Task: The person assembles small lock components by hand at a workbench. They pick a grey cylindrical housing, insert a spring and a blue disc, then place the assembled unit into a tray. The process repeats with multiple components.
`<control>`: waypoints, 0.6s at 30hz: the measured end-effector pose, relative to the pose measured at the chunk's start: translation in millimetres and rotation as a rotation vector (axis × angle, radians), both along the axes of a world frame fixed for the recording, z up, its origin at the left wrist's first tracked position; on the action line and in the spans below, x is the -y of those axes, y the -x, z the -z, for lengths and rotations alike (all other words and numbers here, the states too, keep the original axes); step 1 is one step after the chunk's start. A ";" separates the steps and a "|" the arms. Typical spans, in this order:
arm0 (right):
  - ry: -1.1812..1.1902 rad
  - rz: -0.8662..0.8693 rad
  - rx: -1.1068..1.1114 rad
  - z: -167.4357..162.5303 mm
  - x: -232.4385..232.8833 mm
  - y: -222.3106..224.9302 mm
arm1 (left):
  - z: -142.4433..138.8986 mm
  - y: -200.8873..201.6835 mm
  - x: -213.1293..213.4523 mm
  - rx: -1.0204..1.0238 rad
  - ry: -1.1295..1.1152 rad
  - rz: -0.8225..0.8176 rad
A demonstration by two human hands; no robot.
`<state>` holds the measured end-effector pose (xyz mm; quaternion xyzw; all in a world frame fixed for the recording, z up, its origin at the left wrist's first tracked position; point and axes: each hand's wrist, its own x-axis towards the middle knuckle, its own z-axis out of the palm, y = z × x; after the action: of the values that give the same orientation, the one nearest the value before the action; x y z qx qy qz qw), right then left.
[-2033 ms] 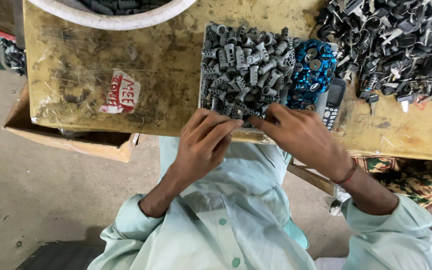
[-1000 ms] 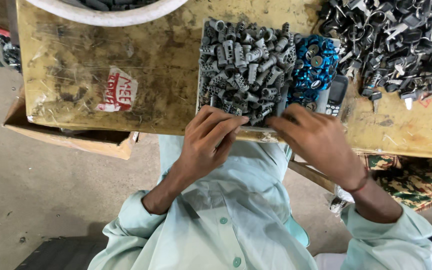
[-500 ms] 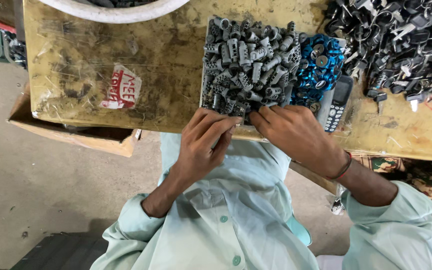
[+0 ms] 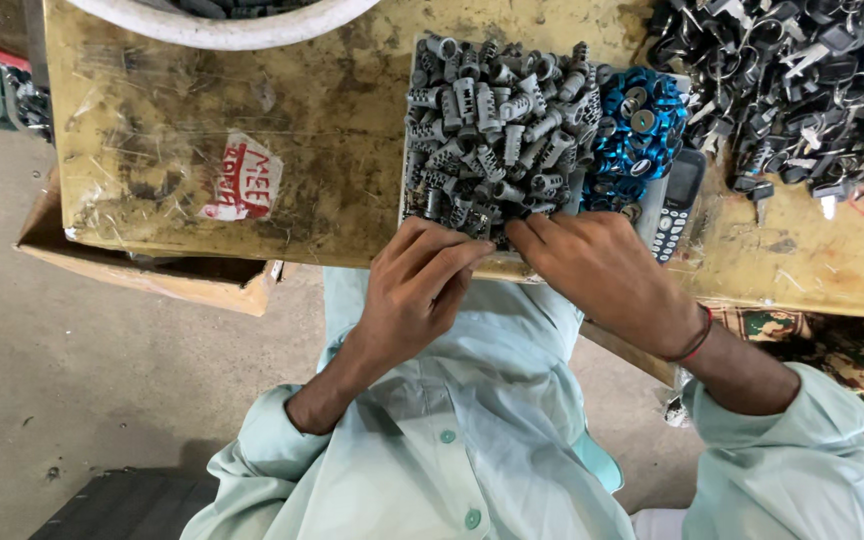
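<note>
Hands met at the near edge of a heap of grey metal cylinders

The left hand (image 4: 422,285) and right hand (image 4: 597,270), fingers curled, worked among the grey cylinders (image 4: 492,130) on the worn yellow table (image 4: 202,130); any grasp was hidden. Blue rings (image 4: 637,125) and a keypad phone (image 4: 677,200) lay just beside.

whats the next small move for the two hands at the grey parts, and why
Probably pinch one grey part free from the near edge of the pile. Both the left hand and the right hand have fingertips meeting at that edge, close together, and whether anything is already in their grip is hidden. The blue parts and phone lie beside the right hand, untouched.
</note>
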<state>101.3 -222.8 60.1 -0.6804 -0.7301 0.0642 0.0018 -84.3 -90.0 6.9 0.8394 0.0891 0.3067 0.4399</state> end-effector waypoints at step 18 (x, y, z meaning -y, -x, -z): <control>-0.346 0.375 -0.165 -34.0 6.6 -19.4 | -4.8 2.6 0.2 0.004 -0.004 -0.025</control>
<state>120.8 -229.3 94.1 -0.7857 -0.5888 -0.0078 0.1893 -86.9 -90.3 11.8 0.8384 0.0983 0.3141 0.4345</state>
